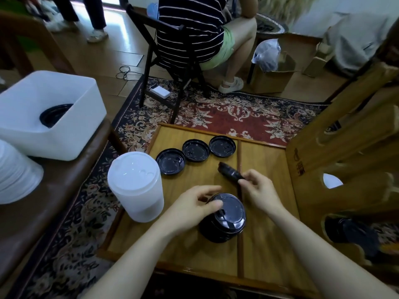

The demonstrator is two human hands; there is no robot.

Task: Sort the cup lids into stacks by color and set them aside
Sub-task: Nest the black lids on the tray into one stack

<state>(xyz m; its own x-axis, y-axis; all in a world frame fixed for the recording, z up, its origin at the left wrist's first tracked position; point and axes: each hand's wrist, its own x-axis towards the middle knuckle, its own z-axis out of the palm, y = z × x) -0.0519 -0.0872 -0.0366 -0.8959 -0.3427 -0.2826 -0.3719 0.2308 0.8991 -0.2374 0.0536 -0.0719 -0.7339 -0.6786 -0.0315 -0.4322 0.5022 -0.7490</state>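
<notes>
— Any writing you can read here?
— Only a dark stamped mark on the wooden chair (302,167) right of the table (269,169); its characters are too blurred to read.

Glossy black plastic lids (228,214) on varnished wooden table (265,212) (smooth, reflective).

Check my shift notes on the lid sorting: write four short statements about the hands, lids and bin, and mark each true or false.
1. The right hand holds a black lid tilted on edge. True.
2. The left hand rests on the white lid stack. False: it grips the black lid stack.
3. Three black lids lie singly on the table. True.
4. The white bin holds only white lids. False: a black lid shows inside.
</notes>
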